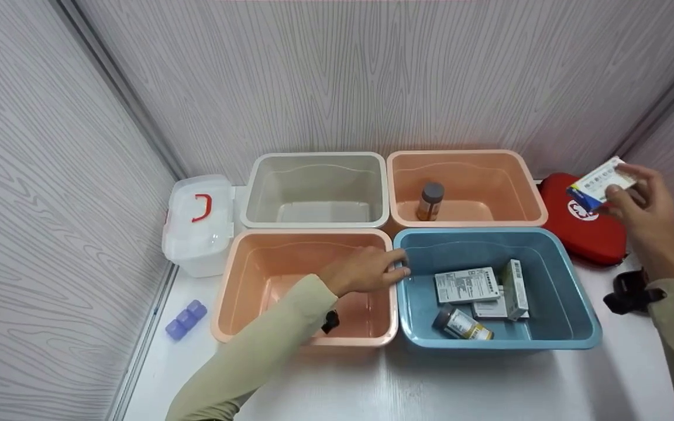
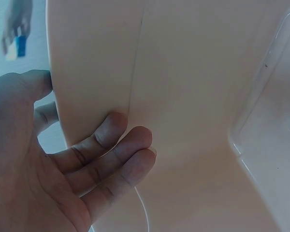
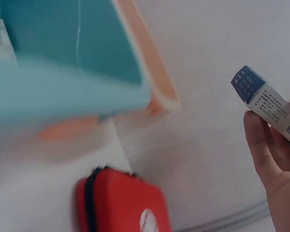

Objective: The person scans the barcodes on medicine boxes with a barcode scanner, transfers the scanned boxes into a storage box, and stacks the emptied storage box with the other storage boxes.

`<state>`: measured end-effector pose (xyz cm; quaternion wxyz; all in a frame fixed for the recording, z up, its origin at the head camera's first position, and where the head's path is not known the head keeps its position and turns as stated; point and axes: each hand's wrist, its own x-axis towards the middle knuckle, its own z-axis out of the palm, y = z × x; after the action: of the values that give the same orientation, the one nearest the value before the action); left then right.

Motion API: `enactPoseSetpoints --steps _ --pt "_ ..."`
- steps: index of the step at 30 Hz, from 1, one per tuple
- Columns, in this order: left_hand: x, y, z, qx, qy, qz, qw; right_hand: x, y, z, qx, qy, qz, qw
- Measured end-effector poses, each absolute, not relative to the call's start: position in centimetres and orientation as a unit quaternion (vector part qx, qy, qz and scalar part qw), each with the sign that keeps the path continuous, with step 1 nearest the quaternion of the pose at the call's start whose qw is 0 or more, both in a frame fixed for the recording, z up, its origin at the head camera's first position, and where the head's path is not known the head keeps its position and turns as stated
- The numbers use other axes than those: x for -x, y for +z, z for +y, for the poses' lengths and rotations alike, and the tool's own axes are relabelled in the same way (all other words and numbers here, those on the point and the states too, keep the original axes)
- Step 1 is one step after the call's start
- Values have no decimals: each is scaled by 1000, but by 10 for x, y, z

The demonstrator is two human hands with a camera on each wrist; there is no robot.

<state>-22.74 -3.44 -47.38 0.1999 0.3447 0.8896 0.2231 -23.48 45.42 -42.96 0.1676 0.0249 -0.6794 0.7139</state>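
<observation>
My right hand (image 1: 650, 204) grips a small white, blue and yellow medicine box (image 1: 597, 182) above the red case. The box's blue end flap, with printed marks, shows in the right wrist view. My left hand (image 1: 366, 270) rests at the adjoining rims of the front orange bin (image 1: 308, 232) and the blue bin (image 1: 568, 280). In the left wrist view, three loosely bent fingers (image 2: 135, 164) lie on the orange bin's inner side; the thumb and index finger reach past its rim. Several white medicine boxes (image 1: 467, 285) and a brown bottle (image 1: 463, 323) lie in the blue bin.
Behind stand a grey bin (image 1: 316, 224) and another orange bin (image 1: 466, 155) with an upright dark-capped bottle (image 1: 430, 202). A white lidded box (image 1: 196, 245) with a red handle and a purple pill organizer (image 1: 186, 320) are at left. The red case (image 1: 597, 237) is at right.
</observation>
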Motion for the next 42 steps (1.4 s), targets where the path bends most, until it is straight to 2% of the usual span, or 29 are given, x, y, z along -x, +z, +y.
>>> enactPoseSetpoints --steps 7,15,33,42 --pt "227 -474 -34 -339 230 890 202 267 -397 391 -109 684 -715 96" --pt "226 -474 -35 -343 231 889 197 299 -389 310 -182 679 -711 15" --pt "230 -475 -37 -347 229 887 199 350 -417 166 -203 615 -756 -94" --pt "233 -475 -33 -341 221 891 204 368 -442 133 -194 589 -764 -179"
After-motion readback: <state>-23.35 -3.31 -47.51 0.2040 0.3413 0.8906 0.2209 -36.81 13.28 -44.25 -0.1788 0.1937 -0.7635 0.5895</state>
